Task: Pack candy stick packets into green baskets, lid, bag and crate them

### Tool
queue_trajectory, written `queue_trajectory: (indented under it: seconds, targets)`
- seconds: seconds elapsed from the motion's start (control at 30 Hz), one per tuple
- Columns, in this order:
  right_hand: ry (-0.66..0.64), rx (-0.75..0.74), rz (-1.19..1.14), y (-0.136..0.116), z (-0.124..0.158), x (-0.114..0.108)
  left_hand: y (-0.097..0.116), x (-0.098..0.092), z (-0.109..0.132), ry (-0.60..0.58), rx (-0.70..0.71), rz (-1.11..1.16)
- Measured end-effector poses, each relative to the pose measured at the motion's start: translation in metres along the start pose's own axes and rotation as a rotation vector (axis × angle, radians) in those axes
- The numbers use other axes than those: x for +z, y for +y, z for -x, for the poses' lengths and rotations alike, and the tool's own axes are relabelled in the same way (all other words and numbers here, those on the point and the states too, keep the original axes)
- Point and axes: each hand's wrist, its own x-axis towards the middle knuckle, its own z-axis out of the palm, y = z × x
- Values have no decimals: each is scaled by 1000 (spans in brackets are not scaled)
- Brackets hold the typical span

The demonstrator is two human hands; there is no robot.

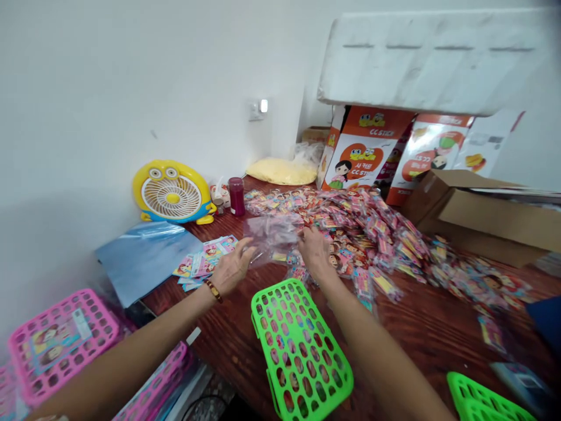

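A clear plastic bag (272,231) is stretched between my two hands above the dark wooden table. My left hand (233,266), with a bracelet on the wrist, pinches the bag's left side. On the other side, the fingers of my right hand (313,250) are closed at its right edge, close to the heap of small wrapped packets (372,225). Below the bag, a bright green perforated basket (302,345) lies with colourful items showing through its holes. Printed cards (205,260) are spread just left of my left hand.
A yellow fan (173,196) and a dark red bottle (236,197) stand at the back. Blue plastic sheeting (146,254) lies left, above pink baskets (65,345). Cartons (363,152) and an opened brown box (486,219) stand right. Another green basket (486,400) is front right.
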Motion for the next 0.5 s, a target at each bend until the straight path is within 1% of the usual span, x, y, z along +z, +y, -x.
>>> queue_trajectory:
  seconds: [0.17, 0.3, 0.37, 0.43, 0.5]
  targets:
    - [-136, 9, 59, 20, 18, 27, 12, 15, 22, 14, -289, 65]
    - [-239, 83, -44, 35, 21, 45, 15, 25, 31, -31, -503, 185]
    - [-301, 88, -115, 40, 20, 50, 13, 28, 33, -46, -565, 276]
    - [-347, 66, -190, 40, 19, 54, 11, 28, 33, -22, -610, 380]
    - [-320, 29, -314, 36, 20, 59, 11, 27, 35, 46, -665, 473]
